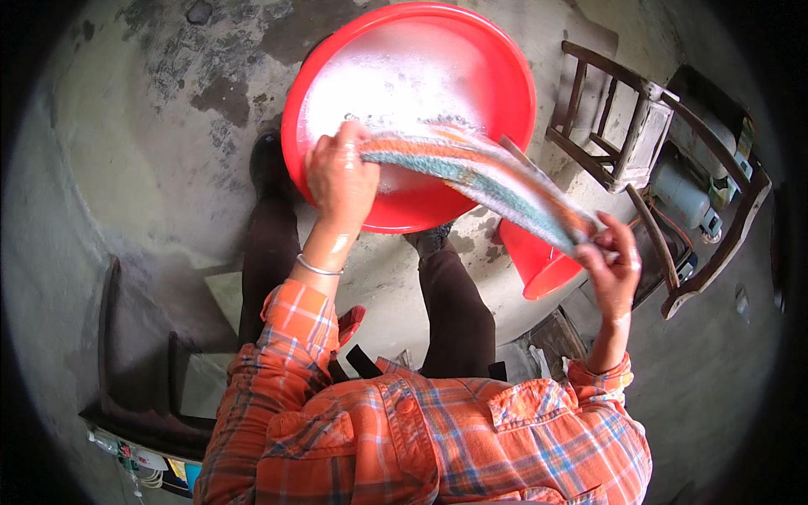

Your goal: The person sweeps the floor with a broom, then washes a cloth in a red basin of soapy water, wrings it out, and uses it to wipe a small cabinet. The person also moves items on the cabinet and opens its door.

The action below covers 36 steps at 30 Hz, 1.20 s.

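Observation:
Both my hands hold a striped towel (480,173), white with orange and teal bands. My left hand (344,173) grips one end over the near left rim of a red plastic basin (511,69). Out to the right, my right hand (612,259) pinches the opposite end, beyond the basin's rim. The cloth stretches slantwise between them, sagging slightly and a little blurred. White suds (391,88) cover the water in the basin. My wet left wrist carries a metal bangle (320,265).
Under the towel's right end, a smaller red plastic container (549,278) is partly hidden. Wooden chair frames (606,120) stand at the right, with a blue-grey gas cylinder (678,189) behind. A dark chair (151,423) is at lower left. The concrete floor (164,158) has damp patches.

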Available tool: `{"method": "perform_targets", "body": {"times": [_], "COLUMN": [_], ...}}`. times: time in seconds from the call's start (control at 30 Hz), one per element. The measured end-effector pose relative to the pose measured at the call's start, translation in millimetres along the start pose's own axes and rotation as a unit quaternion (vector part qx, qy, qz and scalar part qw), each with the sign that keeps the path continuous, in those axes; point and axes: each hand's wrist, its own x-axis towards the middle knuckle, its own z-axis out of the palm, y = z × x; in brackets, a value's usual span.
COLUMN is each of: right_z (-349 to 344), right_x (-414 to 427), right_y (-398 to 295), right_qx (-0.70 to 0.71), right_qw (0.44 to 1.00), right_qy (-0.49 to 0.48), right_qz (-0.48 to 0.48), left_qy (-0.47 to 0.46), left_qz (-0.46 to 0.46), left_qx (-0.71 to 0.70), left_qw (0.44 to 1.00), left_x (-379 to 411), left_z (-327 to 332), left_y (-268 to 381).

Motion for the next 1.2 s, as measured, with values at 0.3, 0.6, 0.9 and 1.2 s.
{"method": "perform_targets", "body": {"times": [0.3, 0.6, 0.9, 1.2], "right_z": [107.7, 200.6, 296.9, 155.2], "right_x": [19.1, 124.6, 156.3, 30.5], "right_y": [2.3, 62.7, 92.3, -50.4], "right_qx": [-0.290, -0.478, -0.122, -0.209], "right_qw": [0.902, 0.836, 0.983, 0.891], "right_qy": [-0.254, -0.184, -0.135, -0.233], "right_qz": [-0.193, -0.197, 0.005, -0.330], "left_qy": [0.125, 0.068, -0.021, -0.276], "left_qz": [-0.162, -0.143, -0.259, -0.358], "left_qx": [-0.450, -0.407, -0.517, -0.773], "left_qw": [0.869, 0.900, 0.815, 0.446], "left_x": [8.4, 7.2, -14.7, -19.9], "left_z": [12.3, 21.6, 41.7, 56.7], "left_y": [-9.6, -20.6, -5.1, 23.9]}}
